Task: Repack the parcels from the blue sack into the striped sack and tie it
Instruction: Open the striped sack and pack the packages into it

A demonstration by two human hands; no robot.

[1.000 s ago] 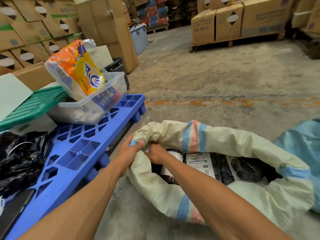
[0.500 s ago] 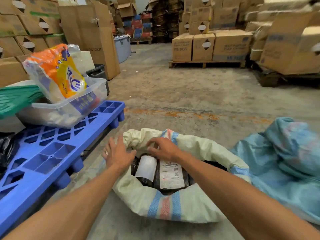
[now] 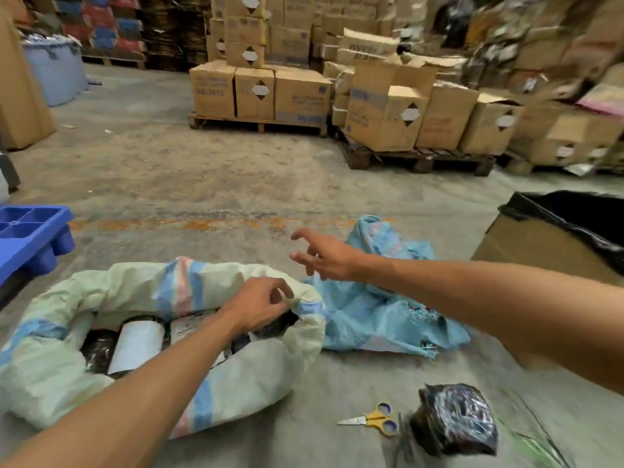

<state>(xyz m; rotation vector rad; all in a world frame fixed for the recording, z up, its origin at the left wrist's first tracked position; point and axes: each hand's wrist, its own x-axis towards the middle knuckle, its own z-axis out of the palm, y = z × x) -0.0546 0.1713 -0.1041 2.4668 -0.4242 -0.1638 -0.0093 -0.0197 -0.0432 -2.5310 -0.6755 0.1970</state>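
Observation:
The striped sack (image 3: 141, 292), cream with blue and pink bands, lies open on the floor at lower left. Black and white-labelled parcels (image 3: 136, 344) show inside its mouth. My left hand (image 3: 260, 304) pinches the sack's right rim. The crumpled blue sack (image 3: 381, 315) lies flat just to the right of it. My right hand (image 3: 324, 255) hovers above the blue sack with fingers spread, holding nothing. One black wrapped parcel (image 3: 456, 420) rests on the floor at lower right.
Yellow-handled scissors (image 3: 371, 420) lie on the floor beside the black parcel. A cardboard box lined with a black bag (image 3: 557, 238) stands at right. A blue plastic pallet (image 3: 30, 231) is at left. Pallets of cartons (image 3: 260, 92) stand behind.
The view has swung right. My right hand left the striped sack's rim and moved over the blue sack. My left hand shifted from the sack's left rim to its right rim.

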